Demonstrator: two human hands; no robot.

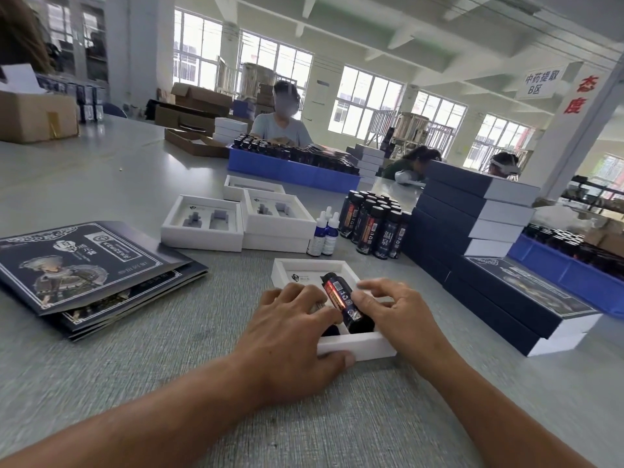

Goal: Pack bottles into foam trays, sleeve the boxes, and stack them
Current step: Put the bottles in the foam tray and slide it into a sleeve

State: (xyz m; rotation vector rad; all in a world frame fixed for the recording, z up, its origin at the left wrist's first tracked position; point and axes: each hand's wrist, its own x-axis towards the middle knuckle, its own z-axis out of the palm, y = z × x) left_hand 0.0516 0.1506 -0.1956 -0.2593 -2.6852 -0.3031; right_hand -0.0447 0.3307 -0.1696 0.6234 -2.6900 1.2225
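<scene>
White foam tray (pixel 341 347) sits on the grey table (pixel 135 383), nearest the person. A dark bottle (pixel 341 300) with red label lies tilted in it, lower end in a dark recess, cap end raised toward the far side. What else the tray holds is hidden under the hands.

Left hand (pixel 290 336) lies over the tray's left half, fingers spread and loosely bent, thumb along the near wall; fingertips touch the bottle's left side. Right hand (pixel 395 309) comes in from the right, thumb pressed on the bottle's right side, other fingers curled above the tray's far right corner. Bottle is between both hands, pinched from either side.

Beyond: two empty foam trays (pixel 202 224), one stacked on another box, each with grey cut-outs. Two small blue dropper bottles (pixel 324 234) stand just beside them. A cluster of upright dark bottles (pixel 374 228) to their right. Stack of navy sleeved boxes (pixel 479 231) on the right, close to the tray. Flat printed sleeves (pixel 91 275) piled at left. Blue crates (pixel 290 172) full of bottles farther back, other people seated behind
</scene>
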